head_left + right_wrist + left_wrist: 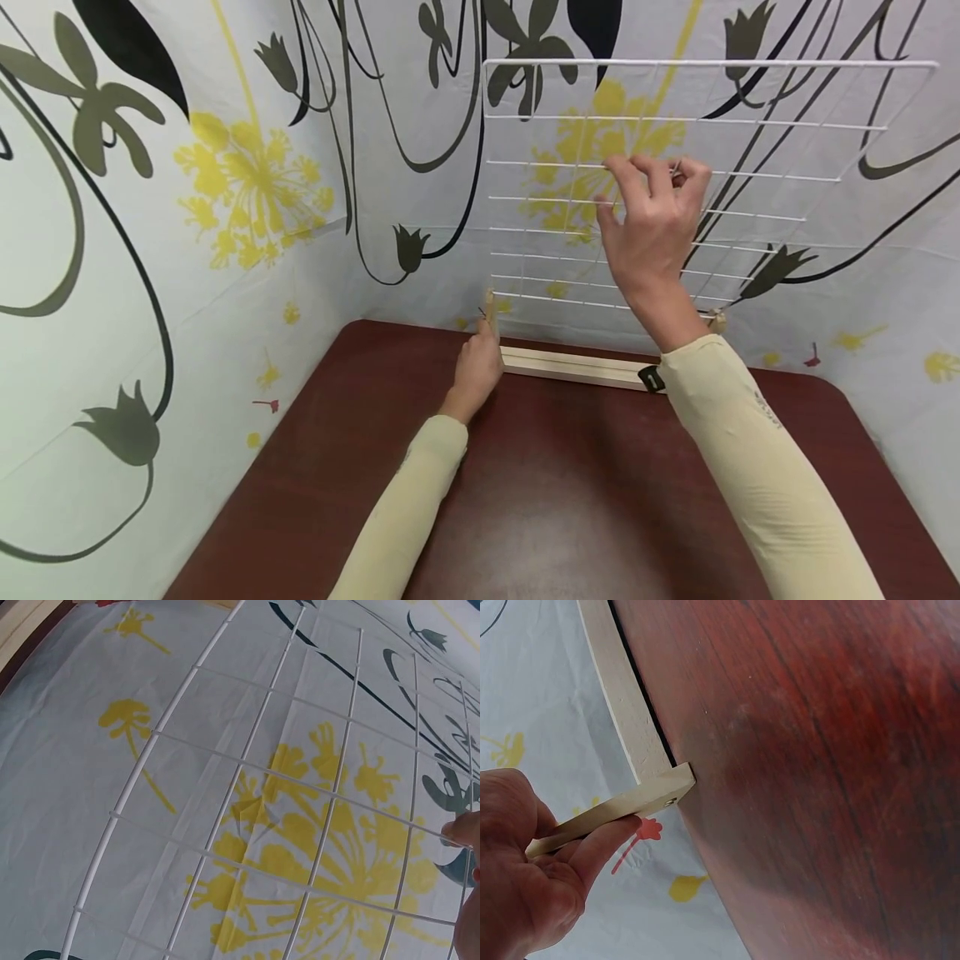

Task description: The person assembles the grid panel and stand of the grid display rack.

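Observation:
A white wire grid panel [705, 63] stands upright at the far side of the table, in front of the patterned cloth. My right hand [656, 221] grips its wires near the middle, with the fingers curled over them; in the right wrist view only part of that hand [466, 862] shows at the edge. My left hand [478, 364] holds a short wooden slat [622, 801] between thumb and fingers. One end of this slat, with a small screw or hole in it, meets a long wooden bar [573, 367] at the table's back edge.
The dark red-brown table [525, 483] has rounded back corners. Cloth [225, 350] with flower prints hangs behind and to the left. Another small wooden piece [717, 322] shows at the grid's lower right. A black object [651, 378] sits by the right sleeve cuff.

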Tool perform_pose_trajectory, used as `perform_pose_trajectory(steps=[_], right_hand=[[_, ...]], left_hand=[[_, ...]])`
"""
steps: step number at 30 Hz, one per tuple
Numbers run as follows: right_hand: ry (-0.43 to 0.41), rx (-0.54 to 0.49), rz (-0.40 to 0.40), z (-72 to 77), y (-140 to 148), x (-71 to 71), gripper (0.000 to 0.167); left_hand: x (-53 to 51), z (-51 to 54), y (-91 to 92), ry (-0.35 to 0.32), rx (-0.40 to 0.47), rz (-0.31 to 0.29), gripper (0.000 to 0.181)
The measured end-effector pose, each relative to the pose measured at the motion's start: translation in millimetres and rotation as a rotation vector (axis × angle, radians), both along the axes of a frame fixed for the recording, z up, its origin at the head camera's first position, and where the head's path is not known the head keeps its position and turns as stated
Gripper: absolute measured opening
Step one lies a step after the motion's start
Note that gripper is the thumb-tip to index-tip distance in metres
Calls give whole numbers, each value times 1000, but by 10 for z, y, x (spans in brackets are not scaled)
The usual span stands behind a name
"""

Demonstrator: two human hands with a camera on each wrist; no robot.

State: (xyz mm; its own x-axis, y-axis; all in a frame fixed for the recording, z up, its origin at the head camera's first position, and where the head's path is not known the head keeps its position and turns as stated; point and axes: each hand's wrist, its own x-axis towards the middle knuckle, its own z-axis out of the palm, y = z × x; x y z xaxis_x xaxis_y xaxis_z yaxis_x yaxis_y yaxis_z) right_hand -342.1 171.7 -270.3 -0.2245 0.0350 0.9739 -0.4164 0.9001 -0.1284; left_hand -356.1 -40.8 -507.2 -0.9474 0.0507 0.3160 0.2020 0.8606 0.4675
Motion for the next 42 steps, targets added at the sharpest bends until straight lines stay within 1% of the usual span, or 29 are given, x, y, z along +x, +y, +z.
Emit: perform_pose_trajectory(steps=[5,10,15,19,25,33,36,39,42], right_hand=[[-14,21,-10,-10,20,-24,29],[-31,61,-8,-41,23,-34,31],[-34,60,-1,-56,12,-12,30],[-38,70,-12,-57,2,-6,29],[-33,67,-22,-64,-4,-11,28],[-22,64,-15,-86,-39,1,31],[-18,67,-15,-90,-58,4,31],[-14,59,-20,-87,-70,5,31],[-8,48,-29,-81,-71,9,30]], left_hand=[[9,6,36,13,0,0,25],[10,7,68,3,3,-13,24],[10,-10,70,-3,6,-9,23],[6,-11,51,-5,12,-5,24],[-5,24,13,-45,37,-17,27],[-1,72,-73,-115,78,-42,28],[6,77,-112,-124,79,-37,28],[5,76,-138,-116,102,-42,26],[-8,66,-141,-127,144,-46,35]])
